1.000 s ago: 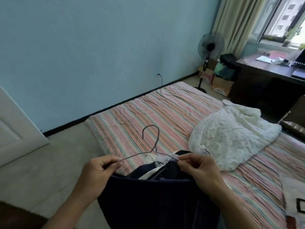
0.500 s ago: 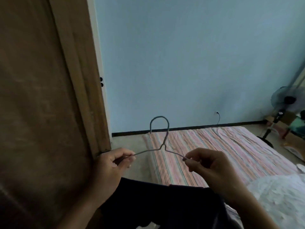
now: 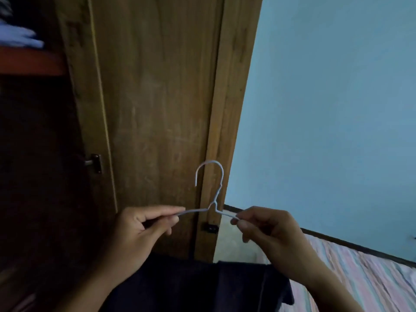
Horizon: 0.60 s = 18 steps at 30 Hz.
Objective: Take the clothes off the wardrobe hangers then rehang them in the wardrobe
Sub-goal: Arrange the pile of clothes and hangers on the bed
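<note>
A thin grey wire hanger (image 3: 213, 194) stands upright in front of me, hook pointing up. My left hand (image 3: 144, 228) pinches its left shoulder wire and my right hand (image 3: 265, 230) pinches its right shoulder wire. A dark navy garment (image 3: 198, 287) hangs from the hanger below both hands; the hanger's lower part is hidden by my hands and the cloth. The brown wooden wardrobe door (image 3: 157, 109) stands open right behind the hanger, and the dark wardrobe interior (image 3: 38, 176) lies to the left.
A reddish shelf (image 3: 29, 61) with pale folded cloth (image 3: 18, 37) sits at the upper left inside the wardrobe. A blue wall (image 3: 337, 109) fills the right. The striped bed (image 3: 360, 278) lies at the lower right.
My view has swung left from the bed to the wardrobe. Both hands have kept their hold on the hanger and carried it with the dark garment up in front of the open door.
</note>
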{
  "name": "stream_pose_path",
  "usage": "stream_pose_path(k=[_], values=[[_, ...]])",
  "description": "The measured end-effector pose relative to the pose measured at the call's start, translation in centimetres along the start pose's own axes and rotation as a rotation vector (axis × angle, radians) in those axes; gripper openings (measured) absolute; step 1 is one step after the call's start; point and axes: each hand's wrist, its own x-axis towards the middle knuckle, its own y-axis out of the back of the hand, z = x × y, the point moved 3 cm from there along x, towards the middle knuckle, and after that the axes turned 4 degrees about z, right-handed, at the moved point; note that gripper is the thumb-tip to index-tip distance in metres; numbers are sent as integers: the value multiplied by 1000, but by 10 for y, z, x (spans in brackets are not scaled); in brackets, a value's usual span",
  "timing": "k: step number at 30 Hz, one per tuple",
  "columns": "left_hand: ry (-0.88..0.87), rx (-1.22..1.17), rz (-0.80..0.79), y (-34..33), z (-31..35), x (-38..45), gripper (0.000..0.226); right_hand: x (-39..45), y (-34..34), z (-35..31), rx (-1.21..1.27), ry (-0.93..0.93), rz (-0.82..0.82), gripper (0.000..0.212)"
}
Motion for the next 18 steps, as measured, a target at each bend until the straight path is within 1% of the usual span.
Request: stream_pose_path(k=[3, 5, 9, 13, 15, 17, 18], values=[[18, 52, 107, 27, 13, -12, 19, 21, -21, -10, 8, 87, -95, 21], [43, 95, 158, 46, 19, -21, 15, 33, -37, -21, 59, 145, -146, 16], [95, 221, 228, 89, 25, -40, 22, 52, -76, -48, 142, 223, -271, 8], [116, 284, 290, 136, 30, -57, 20, 69, -116, -75, 263, 196, -396, 16], [124, 301, 315, 160, 31, -64, 16, 78, -138, -89, 300, 193, -441, 13], [139, 336, 345, 186, 30, -70, 20, 85, -161, -104, 327, 199, -496, 8], [149, 349, 366, 199, 29, -74, 22, 87, -173, -111, 337, 210, -529, 9]])
